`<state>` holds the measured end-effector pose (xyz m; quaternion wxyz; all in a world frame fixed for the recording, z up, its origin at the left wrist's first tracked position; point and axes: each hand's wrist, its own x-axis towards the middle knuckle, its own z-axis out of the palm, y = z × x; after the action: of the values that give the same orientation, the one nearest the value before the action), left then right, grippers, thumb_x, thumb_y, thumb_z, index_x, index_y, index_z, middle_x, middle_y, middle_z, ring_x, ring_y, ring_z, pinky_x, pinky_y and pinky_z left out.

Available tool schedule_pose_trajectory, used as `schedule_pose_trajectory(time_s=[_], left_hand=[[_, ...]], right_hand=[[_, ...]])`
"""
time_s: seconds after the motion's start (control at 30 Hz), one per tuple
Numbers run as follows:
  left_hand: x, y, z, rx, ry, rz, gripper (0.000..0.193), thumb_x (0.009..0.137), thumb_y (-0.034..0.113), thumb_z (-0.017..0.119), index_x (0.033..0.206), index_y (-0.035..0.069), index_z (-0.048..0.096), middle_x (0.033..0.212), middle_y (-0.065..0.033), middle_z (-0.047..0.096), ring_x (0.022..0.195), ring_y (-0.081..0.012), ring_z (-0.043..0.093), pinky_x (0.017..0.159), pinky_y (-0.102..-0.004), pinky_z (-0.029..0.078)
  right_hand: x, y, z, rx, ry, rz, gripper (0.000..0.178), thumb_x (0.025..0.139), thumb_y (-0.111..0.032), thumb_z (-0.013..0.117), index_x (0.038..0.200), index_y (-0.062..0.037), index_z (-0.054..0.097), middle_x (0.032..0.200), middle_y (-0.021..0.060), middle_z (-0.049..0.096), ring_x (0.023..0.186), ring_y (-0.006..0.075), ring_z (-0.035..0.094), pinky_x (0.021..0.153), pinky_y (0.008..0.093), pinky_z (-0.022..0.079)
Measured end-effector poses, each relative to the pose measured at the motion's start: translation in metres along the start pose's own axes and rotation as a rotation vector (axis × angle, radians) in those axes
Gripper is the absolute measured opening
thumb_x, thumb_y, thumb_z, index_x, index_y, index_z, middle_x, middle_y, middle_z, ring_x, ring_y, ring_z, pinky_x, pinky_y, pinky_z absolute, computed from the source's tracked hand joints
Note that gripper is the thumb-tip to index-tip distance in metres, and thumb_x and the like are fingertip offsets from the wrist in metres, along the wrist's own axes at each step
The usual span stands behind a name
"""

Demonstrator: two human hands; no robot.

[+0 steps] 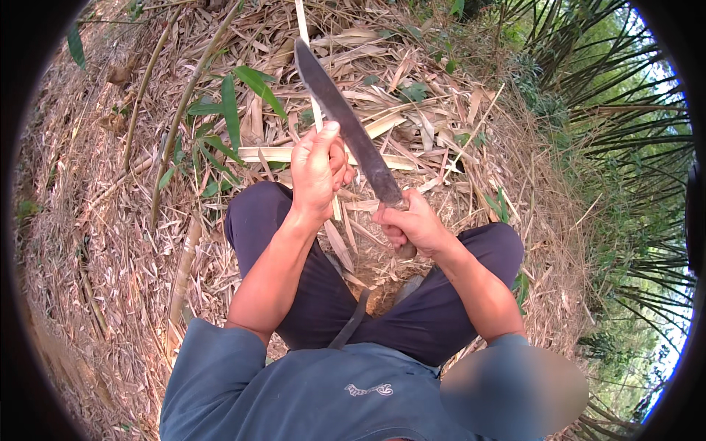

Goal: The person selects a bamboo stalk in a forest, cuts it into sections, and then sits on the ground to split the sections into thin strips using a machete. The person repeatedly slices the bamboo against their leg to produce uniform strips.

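Observation:
My right hand [412,224] is wrapped round the handle of a machete [351,128] with a long dark blade. The blade slants up and to the left, its tip well beyond my hands. Between the thumb and fingers of my left hand [320,169], a thin pale strip of split bamboo [306,29] is pinched. The strip runs away from me past the blade's tip, and its lower end shows below my fist. Near its tip the blade overlaps the strip; whether they touch, I cannot tell.
Dry bamboo leaves [95,250] litter the ground all round. Another pale split piece [272,153] lies behind my left hand. Green leafy shoots [232,110] and thin stems [184,117] stand at the left. My bent knees [257,209] flank the work, and bamboo thicket [625,147] rises at the right.

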<state>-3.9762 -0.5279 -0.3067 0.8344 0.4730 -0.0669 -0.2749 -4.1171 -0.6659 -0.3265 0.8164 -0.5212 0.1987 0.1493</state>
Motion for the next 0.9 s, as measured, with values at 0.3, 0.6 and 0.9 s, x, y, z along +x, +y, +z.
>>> schedule_pose_trajectory(time_s=[0.3, 0.6, 0.9], left_hand=[[-0.024, 0.001, 0.034, 0.107, -0.288, -0.353, 0.023, 0.105, 0.025, 0.037, 0.104, 0.006, 0.050, 0.058, 0.0034, 0.032, 0.038, -0.0063, 0.025, 0.036, -0.0227, 0.026], [-0.027, -0.003, 0.018, 0.112, -0.421, -0.529, 0.026, 0.106, 0.030, 0.038, 0.092, 0.009, 0.046, 0.058, 0.0055, 0.028, 0.042, -0.0055, 0.021, 0.038, -0.0247, 0.017], [-0.019, 0.000, 0.019, 0.208, -0.403, -0.525, 0.029, 0.107, 0.031, 0.037, 0.086, 0.011, 0.044, 0.058, 0.0058, 0.026, 0.043, -0.0042, 0.020, 0.038, -0.0228, 0.017]], right_hand=[[-0.005, -0.038, -0.031, -1.003, 0.896, -0.704, 0.015, 0.067, -0.017, 0.072, 0.069, -0.0062, 0.063, 0.056, 0.0120, 0.058, 0.049, 0.0304, 0.056, 0.049, 0.0358, 0.042], [0.009, -0.040, -0.029, -1.392, 0.746, -1.074, 0.019, 0.057, -0.019, 0.071, 0.063, -0.0095, 0.056, 0.056, 0.0070, 0.056, 0.050, 0.0278, 0.058, 0.050, 0.0368, 0.045], [0.023, -0.036, -0.037, -1.427, 0.799, -1.090, 0.018, 0.058, -0.018, 0.069, 0.061, -0.0098, 0.052, 0.056, 0.0077, 0.055, 0.049, 0.0280, 0.056, 0.049, 0.0373, 0.045]])
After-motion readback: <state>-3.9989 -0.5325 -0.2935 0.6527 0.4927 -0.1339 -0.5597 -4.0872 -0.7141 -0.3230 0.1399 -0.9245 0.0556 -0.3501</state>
